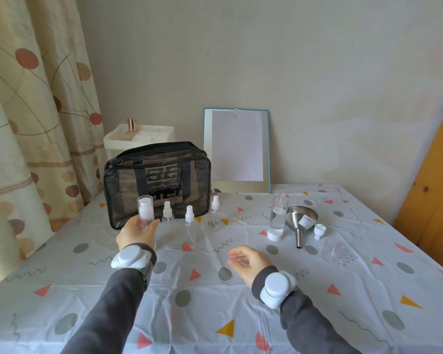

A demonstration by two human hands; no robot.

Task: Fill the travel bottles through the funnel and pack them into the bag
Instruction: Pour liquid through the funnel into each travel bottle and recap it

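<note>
My left hand (136,235) holds a clear spray bottle (145,210) with a white pump and clear cap upright, in front of the dark see-through bag (157,182). Three more small spray bottles (189,221) stand on the table by the bag. My right hand (248,261) hovers above the cloth with loosely curled fingers, holding nothing. To the right stand a tall open clear bottle (277,214) partly filled with liquid on a white base, a steel funnel (301,221) lying on its side, a white pump top (319,231) and a clear cap (333,249).
The table wears a pale cloth (215,302) with coloured shapes. Behind the bag are a white organiser box (141,137) with a perfume bottle and a framed board (237,149) leaning on the wall. A curtain hangs at the left; a wooden panel stands at the right.
</note>
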